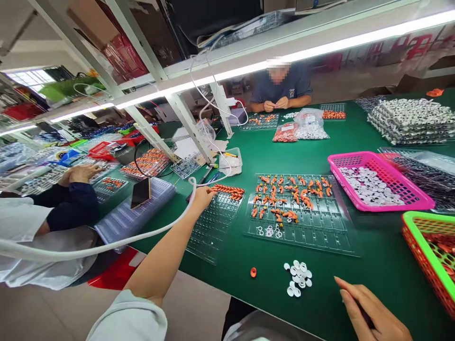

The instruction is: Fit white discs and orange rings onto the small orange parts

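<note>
Orange oval pieces (231, 193) lie in a close row along the far edge of a clear compartment tray (213, 232), whose nearer compartments show bare; the left hand (202, 200) is at the left end of that row, fingers bent together and touching it or just above it, and whether they grip a piece cannot be told; the right hand (378, 310) is at the near right, thumb and forefinger slightly parted, with nothing visible between their tips; left of it, white discs (300, 274) lie in a loose pile on the green table (270, 154), and a single orange ring-like piece (253, 272) lies farther left; beyond the pile, a wider clear tray (320, 232) bears curved orange parts (306, 199) and, at its near left, white rings (270, 231); to the right stand a pink basket (384, 207) of white discs and, nearer, a lime-green basket (414, 232) nested in a red one; across the table, a co-worker (280, 87) brings both hands together behind filled plastic bags (311, 125); at the far left are another person's forearms (81, 175)
</note>
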{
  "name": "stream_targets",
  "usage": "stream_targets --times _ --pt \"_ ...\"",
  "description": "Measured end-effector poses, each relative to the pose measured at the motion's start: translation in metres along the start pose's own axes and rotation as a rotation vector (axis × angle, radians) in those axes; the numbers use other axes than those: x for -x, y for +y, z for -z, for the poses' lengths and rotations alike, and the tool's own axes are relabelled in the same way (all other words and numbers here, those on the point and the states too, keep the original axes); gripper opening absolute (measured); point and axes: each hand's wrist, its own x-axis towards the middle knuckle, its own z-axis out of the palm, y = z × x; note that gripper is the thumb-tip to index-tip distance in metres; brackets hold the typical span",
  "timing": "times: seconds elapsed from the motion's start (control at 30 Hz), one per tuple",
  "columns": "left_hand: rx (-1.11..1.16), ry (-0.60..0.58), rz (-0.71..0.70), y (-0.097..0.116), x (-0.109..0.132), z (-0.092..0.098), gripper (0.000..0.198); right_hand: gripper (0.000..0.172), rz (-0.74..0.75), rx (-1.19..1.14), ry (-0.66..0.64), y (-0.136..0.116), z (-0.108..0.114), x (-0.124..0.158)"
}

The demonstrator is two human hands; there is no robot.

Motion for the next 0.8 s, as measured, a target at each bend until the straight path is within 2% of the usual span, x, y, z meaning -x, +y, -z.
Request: stream_targets --times 0.13,0.23,0.3,0.37,0.47,0.53,0.7,0.8 --pt "0.071 0.074 -0.065 0.015 0.025 0.001 0.022 0.023 0.096 -0.008 0.026 -0.014 0.007 0.001" --pt "0.17 0.067 -0.176 0.033 0.071 -0.012 0.024 0.021 0.064 -0.028 0.016 -0.023 0.007 0.001" --pt "0.327 -0.033 -0.468 0.051 0.116 -0.022 0.022 0.018 0.026 -0.025 0.06 -0.029 0.003 0.0" --pt "0.465 -0.145 -0.71 0.071 0.163 -0.031 0.02 0.015 0.015 -0.032 0.043 -0.035 -0.002 -0.002" --pt "0.536 -0.242 -0.878 0.098 0.208 -0.044 0.02 0.018 0.055 -0.022 -0.098 -0.043 -0.009 -0.009" --pt "0.532 -0.23 -0.891 0.108 0.216 -0.051 0.022 0.022 0.095 0.022 -0.17 -0.047 -0.009 -0.017" --pt "0.554 -0.116 -0.839 0.109 0.2 -0.064 0.021 0.028 0.218 0.255 -0.22 -0.057 -0.001 -0.052" --pt "0.611 -0.077 -0.801 0.108 0.197 -0.07 0.02 0.03 0.262 0.37 -0.37 -0.067 -0.006 -0.088"
